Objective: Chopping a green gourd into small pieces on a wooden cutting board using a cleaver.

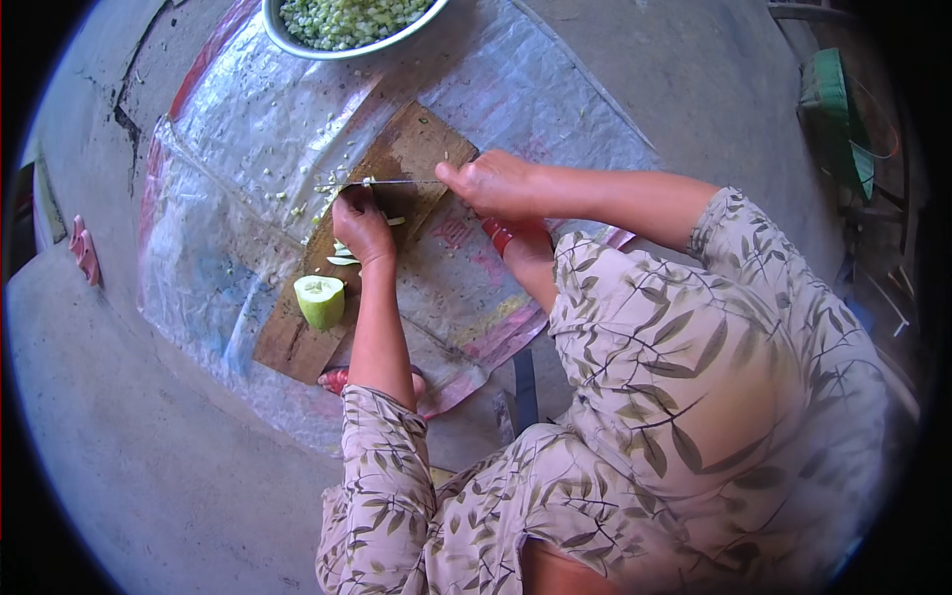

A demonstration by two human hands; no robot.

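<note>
My right hand (491, 182) grips the handle end of a knife (405, 181), whose thin blade reaches left across a wooden board (405, 141). Under the blade, at the board's left edge, my left hand (363, 223) has its fingers bent around pale green vegetable pieces, mostly hidden by the hand. Beside that hand lie a few cut slices (342, 260). A cut half of a green gourd or cucumber (320, 301) stands on the board's lower part, cut face up. Small diced bits (297, 212) are scattered left of the board.
A metal basin (357, 53) full of diced green vegetable stands at the top. The board lies on a woven plastic sheet (216, 186) on a concrete floor. My feet in red footwear are close to the board. Pink slippers (85, 249) lie far left, a green basket (833, 111) far right.
</note>
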